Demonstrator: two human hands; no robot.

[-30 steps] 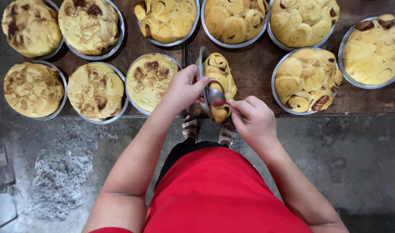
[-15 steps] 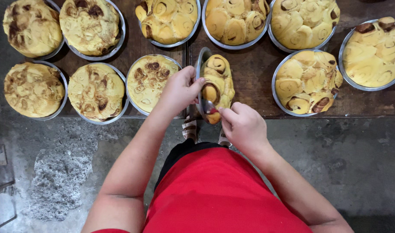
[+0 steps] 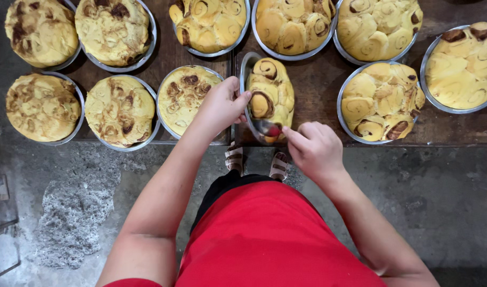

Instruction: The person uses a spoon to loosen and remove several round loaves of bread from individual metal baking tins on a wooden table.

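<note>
- Since a second ago the spoon (image 3: pixel 265 127) has slid from the middle of the tilted pan (image 3: pixel 245 79) to its near end, and the right hand (image 3: pixel 313 150) has followed it a little toward the body.
- That tilted pan stands on edge at the near side of the wooden table (image 3: pixel 318 90), with swirled yellow buns (image 3: pixel 272 95) still packed inside.
- Left hand (image 3: pixel 219 106) fingers are curled over the pan's rim, thumb on the inner side, gripping it.
- Right hand fingers are pinched closed around the spoon's handle; its bowl touches the lowest bun.
- Most of the spoon's handle is hidden under the fingers, and I cannot tell what the red bit at its tip is.
- Just left sits a round pan of flat browned bread (image 3: pixel 187 95); just right, a pan of rolls (image 3: pixel 381 101).
- Further pans are cut off along the top and right edges.
- Sandalled feet (image 3: pixel 256 162) show on the grey floor (image 3: pixel 445 180) below, partly covered by the red shirt (image 3: pixel 275 239).
</note>
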